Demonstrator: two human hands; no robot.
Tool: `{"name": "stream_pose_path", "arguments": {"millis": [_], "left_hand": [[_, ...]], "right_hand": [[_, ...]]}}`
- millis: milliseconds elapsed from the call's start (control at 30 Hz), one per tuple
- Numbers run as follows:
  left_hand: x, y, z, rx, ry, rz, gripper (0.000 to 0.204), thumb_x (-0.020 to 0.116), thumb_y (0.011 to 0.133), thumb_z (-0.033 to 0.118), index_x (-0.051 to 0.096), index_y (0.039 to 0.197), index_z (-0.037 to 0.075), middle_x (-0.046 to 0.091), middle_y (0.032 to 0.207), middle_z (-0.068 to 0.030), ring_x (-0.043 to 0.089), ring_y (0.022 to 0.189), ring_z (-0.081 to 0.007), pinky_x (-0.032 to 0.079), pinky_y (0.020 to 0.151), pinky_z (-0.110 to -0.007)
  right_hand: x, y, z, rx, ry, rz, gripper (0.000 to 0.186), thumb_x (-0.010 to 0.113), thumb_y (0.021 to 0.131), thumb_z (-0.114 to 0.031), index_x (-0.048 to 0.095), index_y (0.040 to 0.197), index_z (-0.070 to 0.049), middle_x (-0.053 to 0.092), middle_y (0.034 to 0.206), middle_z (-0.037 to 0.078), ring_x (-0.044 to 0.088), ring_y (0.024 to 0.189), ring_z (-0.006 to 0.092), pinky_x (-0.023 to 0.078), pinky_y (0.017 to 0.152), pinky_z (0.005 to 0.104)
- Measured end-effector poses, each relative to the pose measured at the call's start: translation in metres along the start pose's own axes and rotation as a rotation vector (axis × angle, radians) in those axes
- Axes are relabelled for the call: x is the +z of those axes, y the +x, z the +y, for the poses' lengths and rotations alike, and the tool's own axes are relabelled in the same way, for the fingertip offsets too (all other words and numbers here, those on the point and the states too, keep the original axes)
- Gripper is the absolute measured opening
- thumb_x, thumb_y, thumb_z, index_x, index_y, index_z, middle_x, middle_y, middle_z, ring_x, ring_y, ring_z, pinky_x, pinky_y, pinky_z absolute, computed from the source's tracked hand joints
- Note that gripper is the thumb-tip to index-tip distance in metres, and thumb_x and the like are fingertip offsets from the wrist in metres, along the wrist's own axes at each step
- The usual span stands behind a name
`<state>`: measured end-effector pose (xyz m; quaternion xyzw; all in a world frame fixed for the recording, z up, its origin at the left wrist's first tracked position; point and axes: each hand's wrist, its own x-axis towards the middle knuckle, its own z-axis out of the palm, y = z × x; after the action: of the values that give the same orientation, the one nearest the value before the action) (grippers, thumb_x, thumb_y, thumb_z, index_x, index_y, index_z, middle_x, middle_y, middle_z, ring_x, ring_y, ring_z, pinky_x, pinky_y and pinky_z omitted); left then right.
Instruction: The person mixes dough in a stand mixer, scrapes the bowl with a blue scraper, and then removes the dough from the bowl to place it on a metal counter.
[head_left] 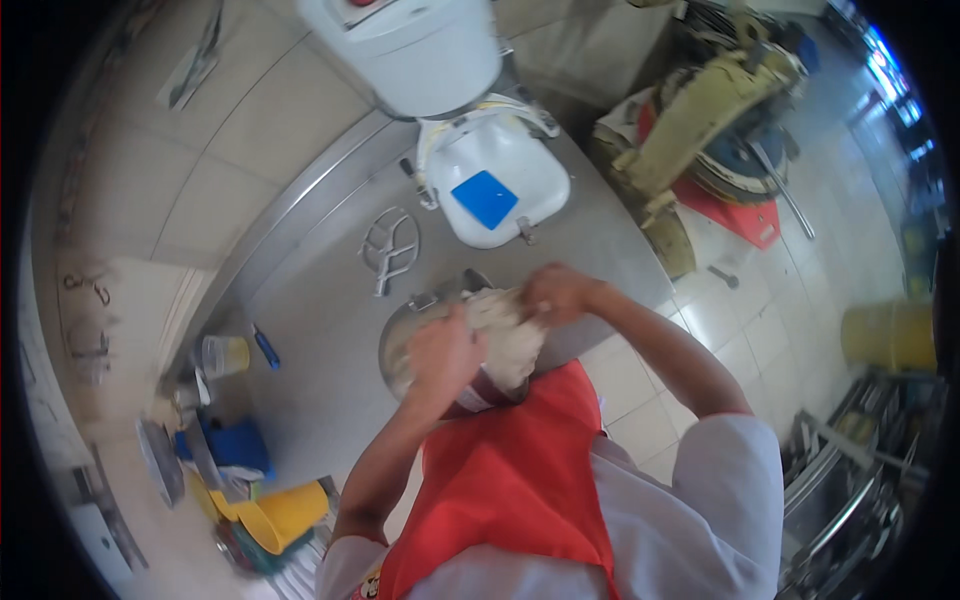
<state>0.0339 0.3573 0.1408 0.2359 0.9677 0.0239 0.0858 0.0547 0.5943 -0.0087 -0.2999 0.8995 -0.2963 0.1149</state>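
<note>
A metal mixing bowl (391,368) stands at the near edge of the steel counter, against my red apron. Pale, soft dough (507,335) fills it and bulges up over its right side. My left hand (445,352) is over the bowl's left part, its fingers curled into the dough and partly hidden. At the bowl's far right, my right hand (562,294) is closed on the dough's edge. A flat beater (389,252) lies on the counter beyond the bowl.
A white stand mixer (425,60) stands at the back, with a blue scraper (484,199) on its base. Left on the counter are a clear cup (224,356), a blue-handled tool (265,346) and yellow containers (285,515). A large machine (700,130) stands on the floor at the right.
</note>
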Motion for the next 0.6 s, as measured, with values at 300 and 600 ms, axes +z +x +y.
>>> {"name": "stream_pose_path", "arguments": {"millis": [300,600], "left_hand": [[0.004,0.041,-0.007,0.086,-0.043,-0.077,0.028,0.065,0.078,0.027,0.063,0.087,0.0,0.068,0.076,-0.0221,0.068,0.074,-0.0404,0.054,0.071,-0.052],[0.001,0.01,-0.048,-0.106,-0.132,0.046,0.022,0.069,0.071,0.024,0.058,0.077,0.006,0.065,0.067,-0.0166,0.065,0.063,-0.0381,0.052,0.061,-0.05]], "right_hand": [[0.049,0.085,-0.095,0.127,-0.218,0.083,0.054,0.058,0.086,-0.027,0.056,0.134,-0.003,0.053,0.14,0.017,0.039,0.138,0.0307,0.027,0.118,0.0475],[0.047,0.06,-0.062,0.19,-0.3,-0.022,0.035,0.06,0.083,-0.024,0.071,0.114,-0.012,0.055,0.134,0.011,0.04,0.138,0.0281,0.016,0.117,0.0631]]}}
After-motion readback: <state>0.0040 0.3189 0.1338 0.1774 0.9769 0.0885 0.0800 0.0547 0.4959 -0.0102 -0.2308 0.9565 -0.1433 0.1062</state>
